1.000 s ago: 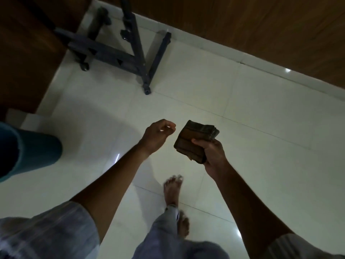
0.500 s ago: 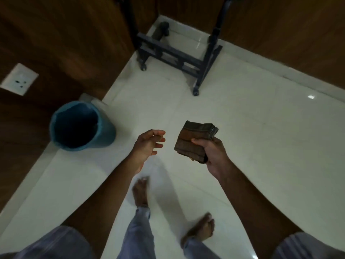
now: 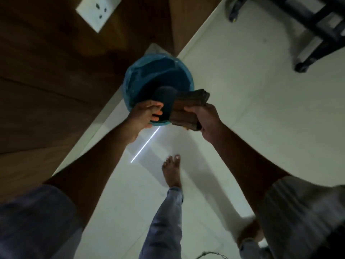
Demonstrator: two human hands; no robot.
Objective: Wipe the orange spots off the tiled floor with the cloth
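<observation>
My right hand [image 3: 203,116] grips a folded brown cloth [image 3: 188,107] and holds it over the near rim of a blue bin [image 3: 134,79]. Just left of the cloth, my left hand [image 3: 144,116] curls its fingers around a dark rounded object [image 3: 165,101], also above the bin. What that object is cannot be made out in the dim, blurred light. The white tiled floor [image 3: 242,113] shows no orange spots from here.
The bin stands against a wooden wall [image 3: 56,90] that carries a white socket plate [image 3: 99,10]. A dark metal stand on feet [image 3: 313,34] occupies the far right corner. My bare feet [image 3: 171,171] are on the tiles below my hands.
I have stepped and turned left toward the bin, which now lies directly under my hands. My left hand, empty and apart from the cloth before, now closes on a dark object next to it.
</observation>
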